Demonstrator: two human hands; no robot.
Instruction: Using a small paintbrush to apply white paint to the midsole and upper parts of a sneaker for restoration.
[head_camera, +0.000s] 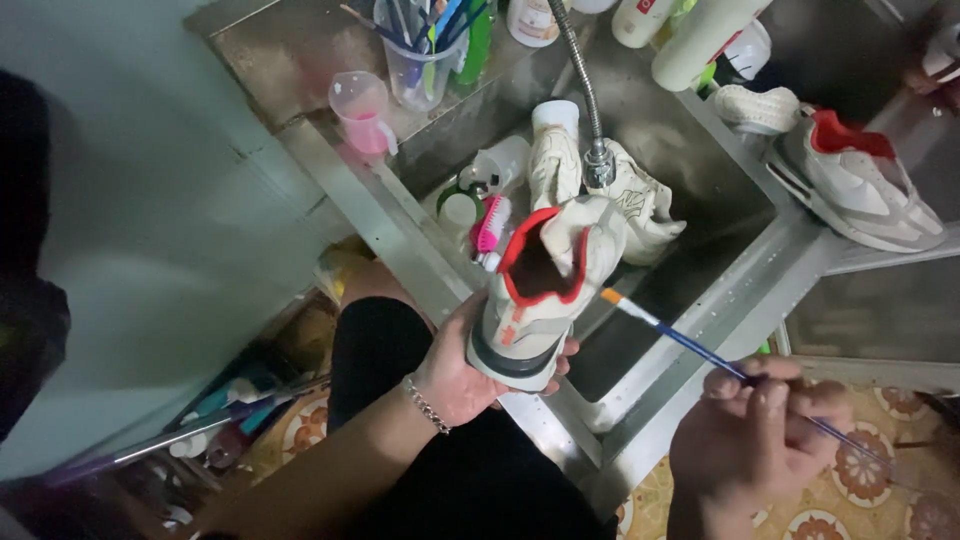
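Note:
My left hand (455, 370) grips the heel of a white sneaker (540, 290) with a red lining, holding it upright over the edge of a steel sink (700, 300). A chain bracelet is on that wrist. My right hand (765, 425) pinches a thin blue-handled paintbrush (680, 335); its pale bristle tip touches the sneaker's side near the collar. The matching sneaker (855, 185) lies on the sink's right ledge.
In the sink lie a pale cloth or glove (620, 195), a pink brush (490, 225), small bottles and a flexible metal hose (585, 90). A pink measuring cup (362, 112), a cup of brushes (425, 45) and bottles stand on the far ledge. Patterned floor tiles lie below.

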